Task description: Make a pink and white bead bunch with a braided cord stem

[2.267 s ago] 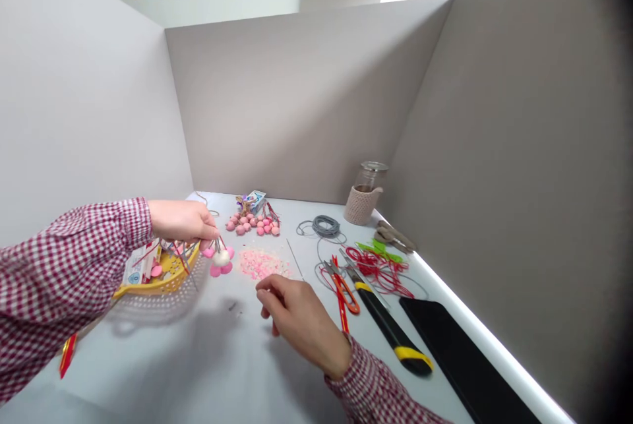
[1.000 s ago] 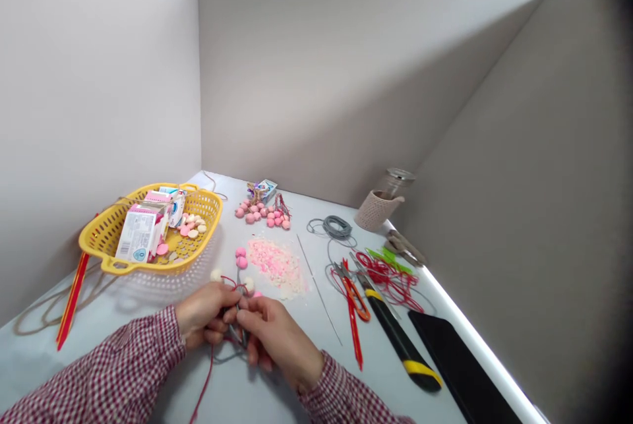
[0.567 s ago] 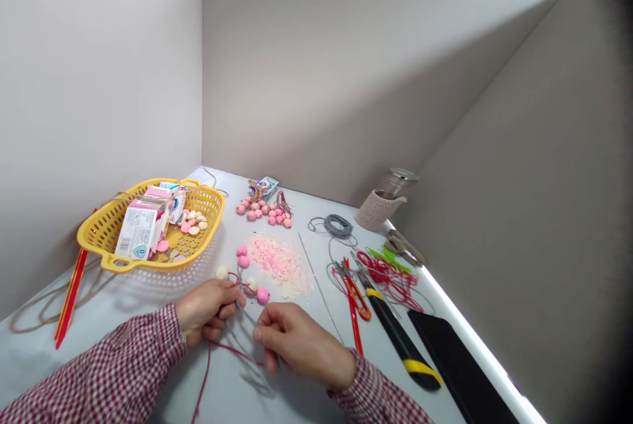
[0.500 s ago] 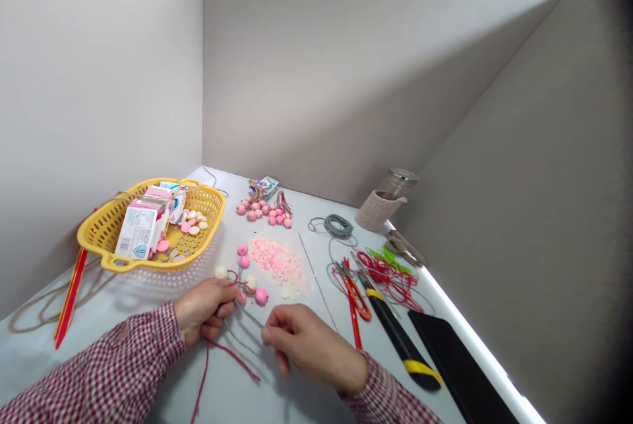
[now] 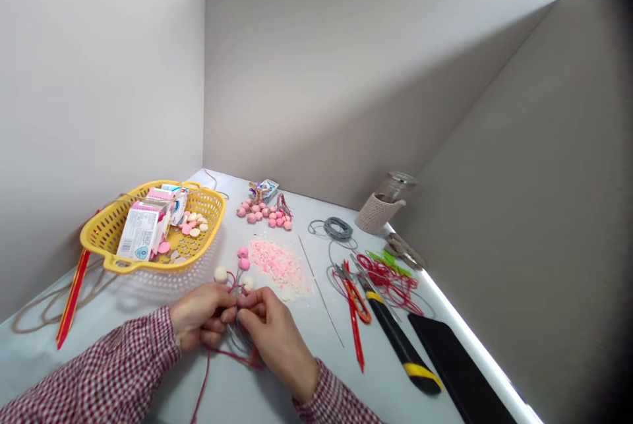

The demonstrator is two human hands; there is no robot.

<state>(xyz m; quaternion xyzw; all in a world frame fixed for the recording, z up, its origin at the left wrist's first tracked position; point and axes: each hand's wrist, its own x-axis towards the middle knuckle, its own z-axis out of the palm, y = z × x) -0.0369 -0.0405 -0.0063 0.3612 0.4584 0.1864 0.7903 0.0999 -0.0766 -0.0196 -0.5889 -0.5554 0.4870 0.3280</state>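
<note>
From here, the pale table (image 5: 148,371) is busy but workable, with the yellow basket (image 5: 212,203) off to the left and the box cutter (image 5: 398,345) and orange snips (image 5: 359,305) off to the right. My main worry is a tangle. The long red cord (image 5: 205,378) trails loose toward the bottom of my view, so a careless tug could snag it or drag the small pink balls (image 5: 242,252) and white balls (image 5: 220,274) that sit just past the hands. If they were pulled forward, they could plow into the pile of pink flakes (image 5: 277,266) beside them and spread it around.

The left hand (image 5: 200,317) is curled closed, gripping the bunch of cords (image 5: 237,338) near the balls. The right hand (image 5: 271,322) is also closed, its fingers (image 5: 257,308) pinching the same bunch right beside the left hand. The two hands sit close together at the middle of the near table. Their fingers hide the exact spot they are working on, so I can't tell how the strands cross there.
</note>
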